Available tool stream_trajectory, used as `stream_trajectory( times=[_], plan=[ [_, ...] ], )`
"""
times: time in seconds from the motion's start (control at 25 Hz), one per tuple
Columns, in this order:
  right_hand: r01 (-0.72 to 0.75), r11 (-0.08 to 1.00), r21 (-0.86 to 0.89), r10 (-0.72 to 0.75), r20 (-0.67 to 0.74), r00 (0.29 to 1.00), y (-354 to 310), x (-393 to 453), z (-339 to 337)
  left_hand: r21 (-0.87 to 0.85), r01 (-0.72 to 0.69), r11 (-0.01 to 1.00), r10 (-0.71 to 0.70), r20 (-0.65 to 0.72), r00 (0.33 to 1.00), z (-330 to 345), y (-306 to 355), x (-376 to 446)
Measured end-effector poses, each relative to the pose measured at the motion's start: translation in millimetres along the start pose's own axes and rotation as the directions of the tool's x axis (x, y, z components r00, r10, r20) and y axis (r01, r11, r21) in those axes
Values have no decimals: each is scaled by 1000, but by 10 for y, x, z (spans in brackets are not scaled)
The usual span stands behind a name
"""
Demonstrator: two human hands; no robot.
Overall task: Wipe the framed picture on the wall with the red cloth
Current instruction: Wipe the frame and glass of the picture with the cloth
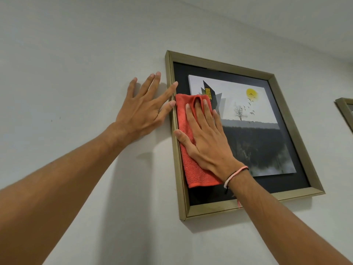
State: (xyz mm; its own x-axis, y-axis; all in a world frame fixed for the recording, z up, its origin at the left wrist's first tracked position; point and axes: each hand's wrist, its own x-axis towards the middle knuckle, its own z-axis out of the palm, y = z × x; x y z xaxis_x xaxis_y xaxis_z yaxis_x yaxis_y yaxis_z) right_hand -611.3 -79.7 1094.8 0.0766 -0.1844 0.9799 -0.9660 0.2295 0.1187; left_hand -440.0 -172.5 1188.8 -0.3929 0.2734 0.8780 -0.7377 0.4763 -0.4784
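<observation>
A picture in a gold-coloured frame [282,104] hangs on the white wall; it shows a tree, birds, a yellow sun and a dark building on a black mount. The red cloth [193,165], folded long, lies flat against the left part of the glass. My right hand [206,138] presses it there with fingers spread, one fingertip tucked under a fold at the cloth's top. My left hand [145,109] rests flat on the wall beside the frame, fingers apart, with the thumb and forefinger touching the frame's left edge.
A second gold frame [344,109] shows partly at the right edge of view. The wall [76,54] to the left of and above the picture is bare white. A pink and black string bracelet [235,175] sits on my right wrist.
</observation>
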Motion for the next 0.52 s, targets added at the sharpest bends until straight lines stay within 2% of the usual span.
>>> stream_trajectory(
  times=[0.12, 0.24, 0.36, 0.52],
  plan=[
    [9, 998, 67, -10, 23, 1000, -90, -122, 16, 12, -5, 1000, 5, 1, 1000, -10, 19, -5],
    [23, 988, 153, -31, 52, 998, -218, -642, 92, 16, -2, 1000, 1, 13, 1000, -12, 37, -13],
    [-13, 989, 144, -3, 112, 994, -328, -1155, 139, 19, 5, 1000, -6, 21, 1000, -27, 43, -17],
    [-70, 984, 164, 49, 131, 990, -382, -1139, 130, 29, 2, 1000, -3, 26, 1000, -41, 51, -19]
  ],
)
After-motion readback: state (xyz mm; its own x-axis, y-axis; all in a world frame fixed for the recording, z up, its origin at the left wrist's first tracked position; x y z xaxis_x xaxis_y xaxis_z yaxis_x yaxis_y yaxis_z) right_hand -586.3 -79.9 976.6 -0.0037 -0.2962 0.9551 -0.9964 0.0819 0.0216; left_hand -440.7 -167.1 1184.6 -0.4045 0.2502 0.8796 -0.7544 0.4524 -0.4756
